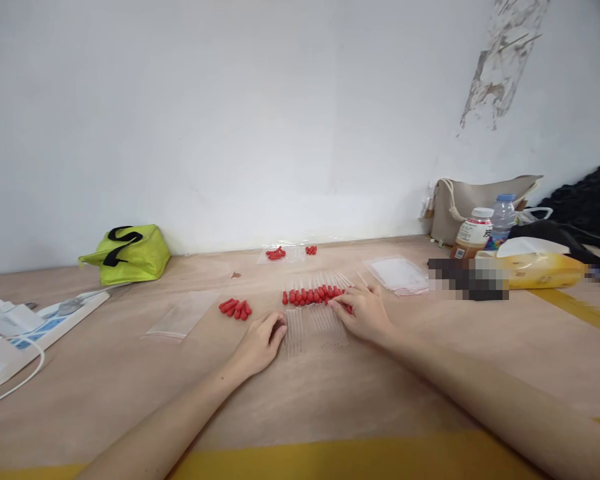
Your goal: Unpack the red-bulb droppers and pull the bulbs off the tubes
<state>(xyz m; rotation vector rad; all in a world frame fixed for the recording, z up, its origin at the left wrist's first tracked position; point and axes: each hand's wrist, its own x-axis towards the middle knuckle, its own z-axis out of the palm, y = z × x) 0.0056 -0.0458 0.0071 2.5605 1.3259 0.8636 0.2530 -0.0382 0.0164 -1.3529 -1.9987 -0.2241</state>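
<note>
Red rubber bulbs fitted on thin clear tubes, which look like droppers (310, 295), lie side by side in a row with the tubes pointing away from me. My right hand (363, 312) is at the row's right end, its thumb and fingers closed around a red-bulbed dropper, partly hidden by the hand. Nearer to me lie loose clear tubes (295, 331) in two groups. My left hand (261, 343) rests at the left edge of these tubes with curled fingers; whatever they may hold is hidden. Left of it is a small pile of loose red bulbs (235, 309).
Against the wall lies a clear bag (295, 254) with more red bulbs. Flat plastic bags lie at left (183, 315) and right (397, 275). A power strip (45, 333), a lime-green pouch (135, 255), bottles (474, 233) and a yellow tissue pack (545, 265) stand around the sides.
</note>
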